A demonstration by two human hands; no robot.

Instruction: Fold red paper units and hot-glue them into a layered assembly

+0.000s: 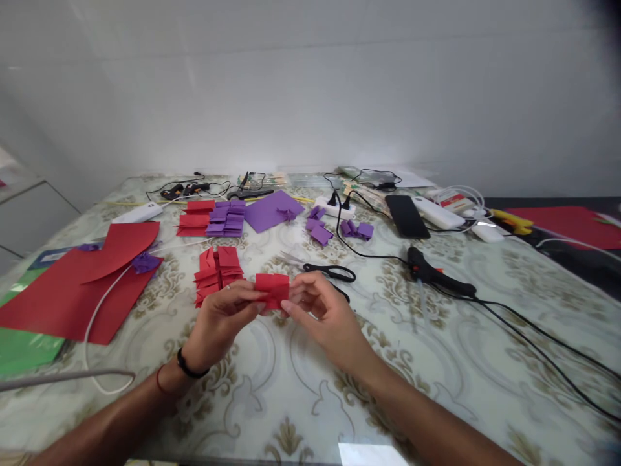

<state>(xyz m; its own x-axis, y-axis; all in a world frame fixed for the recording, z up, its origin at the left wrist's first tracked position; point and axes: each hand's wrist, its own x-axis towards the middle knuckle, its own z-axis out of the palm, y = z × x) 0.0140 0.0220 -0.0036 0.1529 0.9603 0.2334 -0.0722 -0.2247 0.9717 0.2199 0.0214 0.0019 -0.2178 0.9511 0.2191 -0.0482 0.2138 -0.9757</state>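
Observation:
Between my two hands, above the patterned tablecloth, is a small folded piece of red paper. My left hand pinches its left edge between thumb and fingers. On the opposite edge, the thumb and fingers of my right hand close on the same paper. Just behind my left hand lie several folded red paper pieces, partly covered by it. Black-handled scissors rest beyond my right hand, one handle loop partly hidden by it.
Red sheets lie at left over a green packet. Folded purple pieces and a purple sheet sit further back. A black glue gun with a trailing cord, a phone and a power strip are at right.

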